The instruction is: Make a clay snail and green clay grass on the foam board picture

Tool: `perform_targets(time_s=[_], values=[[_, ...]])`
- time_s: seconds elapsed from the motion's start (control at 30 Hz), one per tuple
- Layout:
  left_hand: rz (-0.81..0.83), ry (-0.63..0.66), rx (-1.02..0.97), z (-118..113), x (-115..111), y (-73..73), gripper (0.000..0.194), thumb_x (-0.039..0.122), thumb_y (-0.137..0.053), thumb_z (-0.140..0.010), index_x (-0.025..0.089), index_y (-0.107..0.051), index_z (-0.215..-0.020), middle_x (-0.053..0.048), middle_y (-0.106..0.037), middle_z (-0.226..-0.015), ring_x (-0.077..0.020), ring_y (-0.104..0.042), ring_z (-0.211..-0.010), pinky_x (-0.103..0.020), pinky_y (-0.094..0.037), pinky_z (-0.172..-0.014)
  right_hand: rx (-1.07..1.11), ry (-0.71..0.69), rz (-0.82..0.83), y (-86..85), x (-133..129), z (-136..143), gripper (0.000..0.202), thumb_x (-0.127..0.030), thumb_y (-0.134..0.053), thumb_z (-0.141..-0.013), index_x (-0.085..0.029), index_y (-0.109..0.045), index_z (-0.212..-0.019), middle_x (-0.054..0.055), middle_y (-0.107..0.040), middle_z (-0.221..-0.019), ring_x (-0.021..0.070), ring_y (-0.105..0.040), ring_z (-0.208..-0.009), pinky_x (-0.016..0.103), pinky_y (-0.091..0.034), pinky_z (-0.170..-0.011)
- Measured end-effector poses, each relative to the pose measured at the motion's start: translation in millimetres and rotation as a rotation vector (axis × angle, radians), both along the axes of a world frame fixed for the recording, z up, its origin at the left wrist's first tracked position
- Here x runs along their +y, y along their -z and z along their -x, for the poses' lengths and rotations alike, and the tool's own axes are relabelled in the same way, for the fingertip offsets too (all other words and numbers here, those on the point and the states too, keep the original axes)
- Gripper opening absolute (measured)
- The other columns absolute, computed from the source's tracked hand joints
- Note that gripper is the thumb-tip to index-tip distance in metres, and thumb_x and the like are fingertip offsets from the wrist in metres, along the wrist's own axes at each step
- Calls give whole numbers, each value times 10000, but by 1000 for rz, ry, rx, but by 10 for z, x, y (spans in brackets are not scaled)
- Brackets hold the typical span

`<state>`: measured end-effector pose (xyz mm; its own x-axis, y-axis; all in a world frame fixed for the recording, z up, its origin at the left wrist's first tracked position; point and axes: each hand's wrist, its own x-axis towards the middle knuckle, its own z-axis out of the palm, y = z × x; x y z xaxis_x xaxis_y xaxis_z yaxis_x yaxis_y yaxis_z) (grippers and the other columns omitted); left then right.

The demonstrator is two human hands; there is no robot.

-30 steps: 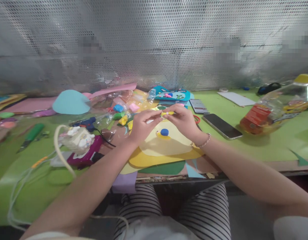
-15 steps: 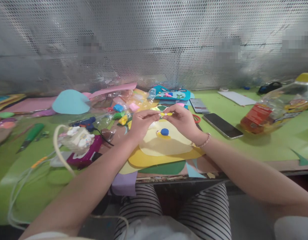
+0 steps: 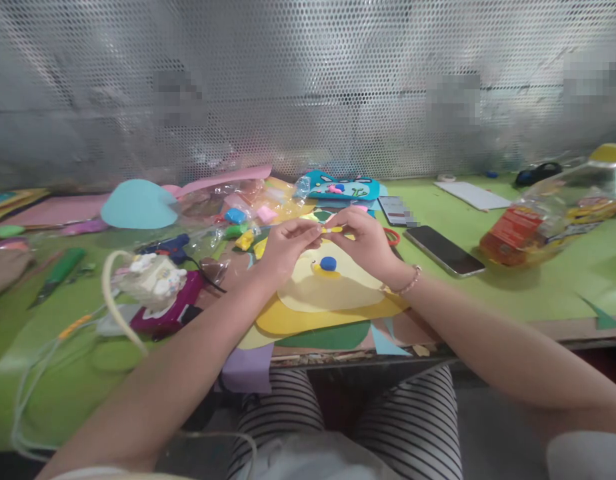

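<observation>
The hands meet at the centre of the frame, thumbs and fingertips pinched together: the right hand (image 3: 365,241) grips a small yellow piece (image 3: 333,230), and the left hand (image 3: 287,248) closes on its left end. The piece is held above the worktop (image 3: 528,293). Just below it in the frame, a blue lump (image 3: 329,264) with yellow around its base sits on a cream sheet (image 3: 333,297), which overlaps a deeper yellow sheet (image 3: 288,320). Left of centre are yellow lumps (image 3: 245,240) and clear wrapping; a teal decorated panel (image 3: 341,187) lies above centre. Right of centre lies a dark-screened phone (image 3: 444,251); at the right edge, a tilted bottle (image 3: 518,233). A magenta block (image 3: 165,308) and a green-handled cutter (image 3: 63,270) lie at left. Perforated metal (image 3: 308,87) fills the top.
</observation>
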<state>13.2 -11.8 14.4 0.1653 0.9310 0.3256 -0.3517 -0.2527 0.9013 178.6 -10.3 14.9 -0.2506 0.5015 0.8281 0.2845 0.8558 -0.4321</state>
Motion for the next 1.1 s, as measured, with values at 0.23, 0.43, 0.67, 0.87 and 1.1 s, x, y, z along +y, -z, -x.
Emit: perform_targets(time_s=[0.23, 0.43, 0.67, 0.87, 1.1], values=[[80, 10, -17, 10, 24, 7, 240, 277, -846, -500, 195, -700, -672, 25, -662, -649, -75, -593, -592, -228, -515, -636, -118, 109, -170, -34, -33, -25, 58, -200, -639, -831, -213, -620, -885, 36, -610, -852, 172, -598, -798, 329, -518, -683], [-67, -135, 180, 20, 65, 59, 230, 357, -790, -599, 180, -710, -723, 9, -645, -603, -98, -584, -573, -259, -513, -630, -344, 168, -302, -85, -43, -76, 75, -234, -571, -880, -189, -606, -928, 76, -608, -905, 215, -590, -885, 385, -516, -774], [-351, -327, 430, 43, -71, 2, 212, 396, -704, -719, 185, -716, -724, -18, -663, -671, -133, -591, -657, -260, -477, -643, -510, 251, -362, -120, -82, -50, 187, -206, -466, -925, -158, -594, -797, 94, -608, -815, 215, -579, -814, 367, -503, -737], [-272, -258, 344, 42, -21, 39, 280, 453, -649, -763, 177, -696, -761, -22, -659, -693, -131, -602, -672, -277, -494, -684, -491, 252, -332, -116, -84, -49, 192, -195, -463, -921, -164, -587, -777, 85, -603, -799, 203, -574, -795, 351, -499, -721], [-81, -122, 239, 27, 74, 114, 302, 456, -751, -654, 177, -672, -737, -5, -636, -692, -115, -597, -651, -268, -505, -683, -488, 251, -315, -106, -83, -50, 205, -190, -456, -920, -157, -592, -770, 93, -592, -802, 205, -565, -797, 351, -495, -700]])
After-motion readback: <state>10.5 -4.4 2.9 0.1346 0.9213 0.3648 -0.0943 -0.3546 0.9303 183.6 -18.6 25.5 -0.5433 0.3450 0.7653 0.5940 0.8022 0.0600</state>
